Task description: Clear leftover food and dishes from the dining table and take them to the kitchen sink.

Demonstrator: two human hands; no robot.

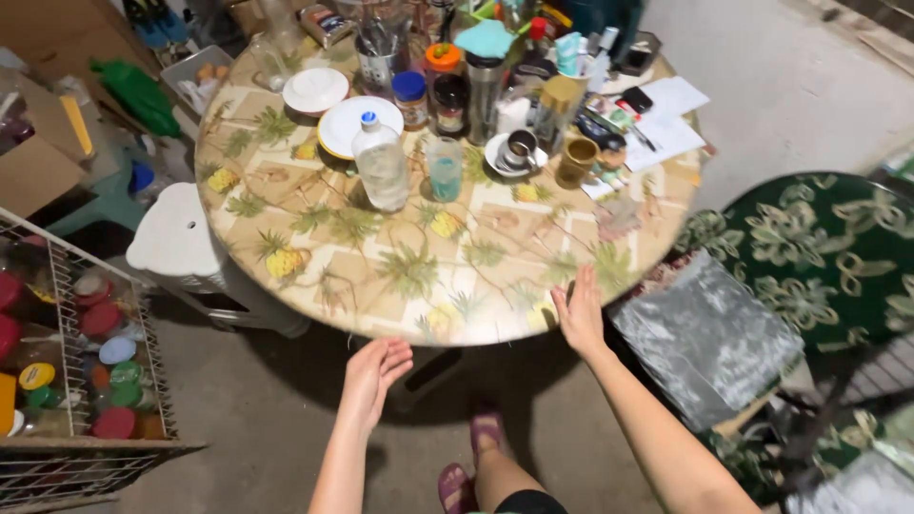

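I am holding both hands empty, fingers spread, left hand (373, 374) below the round table's (495, 324) edge, right hand (580, 311) touching it; a clear plastic bottle (381, 164) is standing farther in.

Bare grey concrete floor (257, 419), flat even light, no hard shadows. Round tabletop (381, 276) with pineapple-print cover at centre; white plastic stool (176, 238) tucked in at 9 o'clock, green floral-cushioned chair (828, 247) at 3 o'clock. Wire rack (67, 314) at 8 o'clock, cardboard boxes (38, 162) at 10 o'clock.
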